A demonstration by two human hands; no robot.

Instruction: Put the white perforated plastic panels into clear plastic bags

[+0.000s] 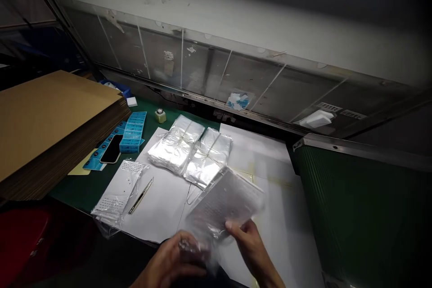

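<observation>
1. Left of the utility knife (141, 195), a bagged printed stack (123, 184) lay on the tabletop (76, 191).
2. Right of the knife, the left hand (173, 256) curled at clear film (211, 252), its grip too blurred to tell.
3. Farther right, the right hand (249, 243) pinched a plastic-wrapped packet (232, 195); good handling likely called for level support and smooth film.

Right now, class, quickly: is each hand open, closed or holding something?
Left hand: fingers curled at clear plastic; too blurred to tell its grip.
Right hand: closed, holding the packet, thumb on top.
</observation>
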